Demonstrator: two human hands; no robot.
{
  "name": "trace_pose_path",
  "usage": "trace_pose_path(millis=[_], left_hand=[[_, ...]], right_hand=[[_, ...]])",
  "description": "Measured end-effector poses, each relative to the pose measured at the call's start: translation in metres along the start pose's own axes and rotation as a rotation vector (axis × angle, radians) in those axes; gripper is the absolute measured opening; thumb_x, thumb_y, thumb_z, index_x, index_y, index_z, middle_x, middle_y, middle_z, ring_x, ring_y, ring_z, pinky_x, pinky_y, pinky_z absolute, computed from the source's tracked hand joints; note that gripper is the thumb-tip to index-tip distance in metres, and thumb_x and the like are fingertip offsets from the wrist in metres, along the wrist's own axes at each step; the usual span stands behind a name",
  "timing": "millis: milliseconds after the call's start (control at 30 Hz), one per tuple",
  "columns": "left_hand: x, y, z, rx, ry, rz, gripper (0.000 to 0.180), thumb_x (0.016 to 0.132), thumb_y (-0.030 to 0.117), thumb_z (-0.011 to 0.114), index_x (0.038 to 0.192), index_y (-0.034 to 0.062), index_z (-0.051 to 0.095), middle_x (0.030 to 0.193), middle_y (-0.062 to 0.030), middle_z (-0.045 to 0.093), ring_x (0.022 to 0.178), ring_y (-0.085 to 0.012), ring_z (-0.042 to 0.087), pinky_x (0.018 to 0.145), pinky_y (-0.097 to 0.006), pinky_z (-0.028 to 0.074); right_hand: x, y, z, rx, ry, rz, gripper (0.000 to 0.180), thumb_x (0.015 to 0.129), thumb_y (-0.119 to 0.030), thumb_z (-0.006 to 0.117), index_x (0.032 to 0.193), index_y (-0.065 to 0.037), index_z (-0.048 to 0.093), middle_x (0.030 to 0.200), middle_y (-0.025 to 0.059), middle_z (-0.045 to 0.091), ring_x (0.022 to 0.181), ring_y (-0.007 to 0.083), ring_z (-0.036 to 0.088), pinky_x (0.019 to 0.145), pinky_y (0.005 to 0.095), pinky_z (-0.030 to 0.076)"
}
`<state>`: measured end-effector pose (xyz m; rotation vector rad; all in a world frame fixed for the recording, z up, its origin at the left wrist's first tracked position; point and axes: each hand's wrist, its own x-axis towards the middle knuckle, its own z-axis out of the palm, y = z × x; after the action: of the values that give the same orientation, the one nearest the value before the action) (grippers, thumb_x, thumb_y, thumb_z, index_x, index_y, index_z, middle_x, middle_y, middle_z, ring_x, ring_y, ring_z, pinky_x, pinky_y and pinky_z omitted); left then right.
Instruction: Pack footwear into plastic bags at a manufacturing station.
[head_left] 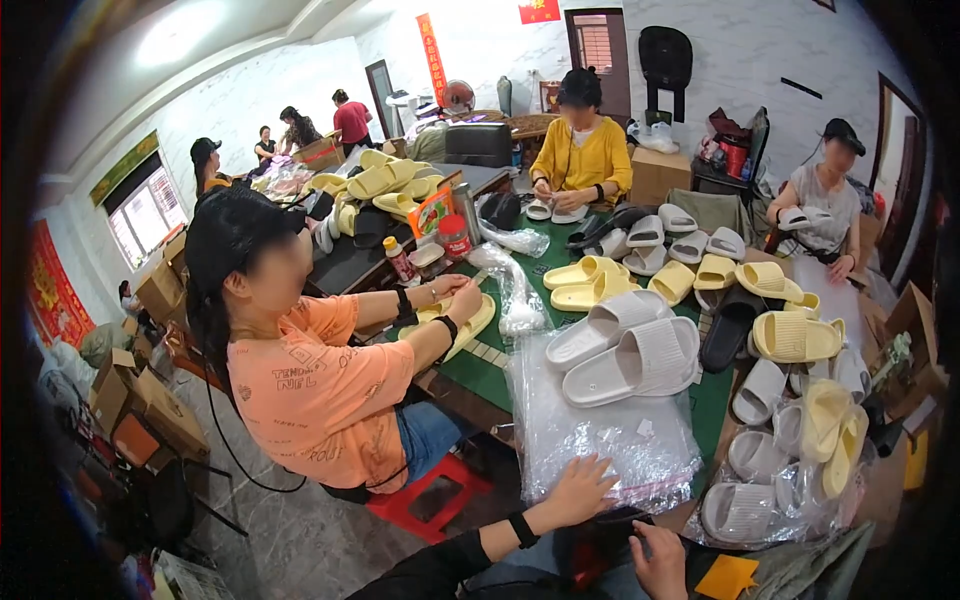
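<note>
My left hand lies flat with its fingers spread on the near edge of a stack of clear plastic bags. A pair of grey slide slippers rests on the far part of that stack, the two side by side. My right hand hovers low at the table's near edge, its fingers apart and slightly curled, with nothing seen in it. To its right, several bagged grey slippers and a yellow pair lie heaped on the table.
A co-worker in an orange shirt handles yellow slippers at my left, on a red stool. Across the table sits a person in yellow; another holds slippers at right. Piled slippers fill the far right side.
</note>
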<state>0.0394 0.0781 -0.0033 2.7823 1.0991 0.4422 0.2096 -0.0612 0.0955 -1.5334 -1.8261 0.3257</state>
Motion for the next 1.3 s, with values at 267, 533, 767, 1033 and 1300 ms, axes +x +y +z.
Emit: trace_pose_path(millis=[267, 533, 767, 1033, 1300], left_hand=[[-0.001, -0.002, 0.0, 0.014, -0.002, 0.018, 0.051, 0.086, 0.041, 0.06, 0.127, 0.0129, 0.053, 0.138, -0.0162, 0.043, 0.127, -0.0379, 0.039, 0.101, -0.054, 0.034], [-0.004, -0.001, 0.001, 0.017, -0.029, 0.0, 0.054, 0.087, 0.044, 0.058, 0.131, 0.014, 0.05, 0.142, -0.0154, 0.04, 0.13, -0.0372, 0.037, 0.104, -0.053, 0.031], [-0.005, -0.004, 0.007, 0.006, -0.013, 0.004, 0.054, 0.087, 0.044, 0.057, 0.132, 0.0151, 0.049, 0.143, -0.0154, 0.039, 0.131, -0.0369, 0.036, 0.105, -0.053, 0.031], [-0.006, -0.004, 0.001, 0.0, -0.021, 0.01, 0.052, 0.088, 0.04, 0.058, 0.133, 0.0156, 0.048, 0.141, -0.0148, 0.04, 0.131, -0.0376, 0.035, 0.104, -0.054, 0.032], [-0.008, -0.006, 0.007, -0.009, -0.021, 0.018, 0.053, 0.086, 0.037, 0.06, 0.133, 0.0174, 0.048, 0.143, -0.0144, 0.037, 0.131, -0.0371, 0.035, 0.105, -0.053, 0.031]], right_hand=[[0.001, -0.003, -0.001, 0.001, 0.0, 0.011, 0.022, 0.088, -0.011, 0.061, 0.108, -0.003, 0.064, 0.102, 0.0159, 0.066, 0.094, 0.0327, 0.063, 0.083, 0.0384, 0.049], [0.001, -0.004, -0.001, -0.002, 0.004, 0.002, 0.023, 0.087, -0.01, 0.062, 0.109, -0.002, 0.063, 0.101, 0.0165, 0.066, 0.093, 0.033, 0.063, 0.082, 0.0382, 0.05], [0.0, 0.0, 0.001, -0.007, -0.015, 0.014, 0.025, 0.088, -0.01, 0.061, 0.112, -0.002, 0.061, 0.104, 0.0175, 0.065, 0.095, 0.0336, 0.063, 0.084, 0.0384, 0.049], [-0.002, 0.02, 0.002, -0.099, 0.031, 0.204, 0.048, 0.08, -0.003, 0.063, 0.125, -0.002, 0.049, 0.132, 0.0226, 0.044, 0.122, 0.0414, 0.044, 0.102, 0.0429, 0.037], [-0.004, 0.02, 0.003, -0.132, 0.019, 0.27, 0.048, 0.08, -0.005, 0.064, 0.127, -0.002, 0.049, 0.134, 0.0219, 0.043, 0.124, 0.0404, 0.043, 0.103, 0.0438, 0.036]])
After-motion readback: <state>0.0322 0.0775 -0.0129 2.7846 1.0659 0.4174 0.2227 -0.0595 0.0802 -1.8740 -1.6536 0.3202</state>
